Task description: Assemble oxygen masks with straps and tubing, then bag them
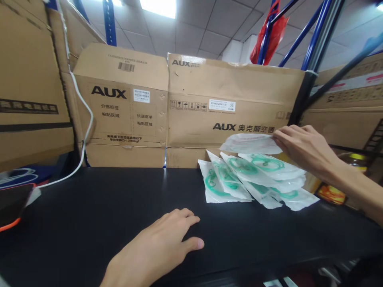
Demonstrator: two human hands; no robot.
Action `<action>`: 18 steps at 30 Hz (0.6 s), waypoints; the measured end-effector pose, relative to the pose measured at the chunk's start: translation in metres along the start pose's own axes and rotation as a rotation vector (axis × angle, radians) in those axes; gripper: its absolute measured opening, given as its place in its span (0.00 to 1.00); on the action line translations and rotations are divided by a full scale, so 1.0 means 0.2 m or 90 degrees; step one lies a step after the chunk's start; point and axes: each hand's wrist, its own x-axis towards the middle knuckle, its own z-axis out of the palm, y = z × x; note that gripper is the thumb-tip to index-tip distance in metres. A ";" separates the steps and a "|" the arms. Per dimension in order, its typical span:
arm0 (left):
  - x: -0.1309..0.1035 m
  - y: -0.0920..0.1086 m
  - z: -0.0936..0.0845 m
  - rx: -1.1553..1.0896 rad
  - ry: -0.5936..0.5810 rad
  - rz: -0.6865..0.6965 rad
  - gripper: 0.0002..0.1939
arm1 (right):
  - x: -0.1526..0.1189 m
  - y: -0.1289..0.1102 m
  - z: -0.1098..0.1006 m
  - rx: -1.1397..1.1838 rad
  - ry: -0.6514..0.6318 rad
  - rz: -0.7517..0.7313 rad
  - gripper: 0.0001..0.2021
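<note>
My right hand [302, 145] pinches the edge of a clear-and-white pouch [251, 143], held nearly flat above a pile of similar packs. In that pile, several sealed pouches [230, 181] overlap like a fan on the black tabletop [119, 207]. Coiled green tubing [266, 162] shows through their clear fronts. What lies inside the raised pouch is hard to make out from this angle. My left hand [161, 241] rests palm down over the tabletop, left of the pile and nearer to me, fingers apart and holding nothing.
Cardboard boxes [125, 103] form a wall behind the table. A white cable [88, 131] runs down at the left to a dark device with an orange edge [16, 207]. Blue rack posts and a red bag [269, 38] stand above; a yellow-capped bottle [357, 159] is at the right.
</note>
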 end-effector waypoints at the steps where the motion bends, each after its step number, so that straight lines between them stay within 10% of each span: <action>1: 0.00 0.00 0.00 -0.002 -0.002 -0.006 0.27 | -0.02 0.03 0.05 -0.006 -0.022 0.004 0.09; 18: 0.02 -0.07 0.04 0.015 0.004 -0.013 0.29 | 0.19 -0.19 0.47 0.013 -0.250 0.196 0.17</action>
